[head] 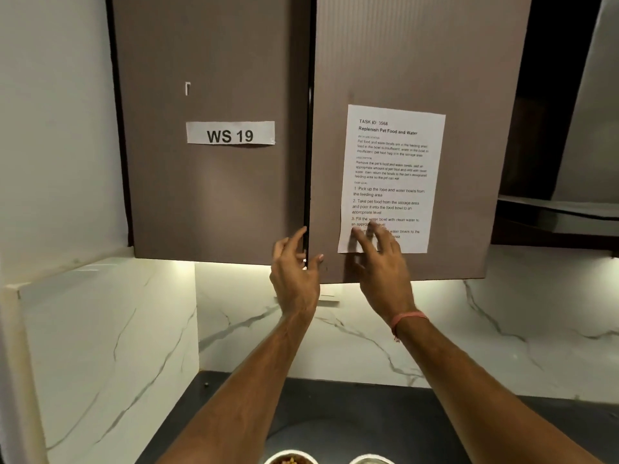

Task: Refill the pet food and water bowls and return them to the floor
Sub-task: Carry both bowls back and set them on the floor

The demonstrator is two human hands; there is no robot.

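Two flat, matt taupe cabinet doors fill the upper view: the left door (207, 128) carries a "WS 19" label (230, 132); the right door (402, 78), faintly ribbed, carries a printed task sheet (392, 175). A narrow dark vertical seam (308, 145) divides them. Below the doors runs a glossy white marble-veined backsplash (368, 336), and below that a dark matt table (335, 416).

The left hand (294, 272) sits at the bottom of the seam, fingers curled round the right door's inner edge, thumb against its face; it holds that edge. The right hand (382, 266) lies just right of the seam, fingers straight and spread, flat on the door over the sheet's lower corner, holding nothing. A pink band (408, 318) circles its wrist.

The seam's long axis is vertical, and the left hand is nearer to it, so any swing of the door appears to hinge on that hand.

Two round bowls stand on the table well below the seam: the food bowl (290, 458), holding brownish kibble, and the paler water bowl (370, 459), contents not visible.
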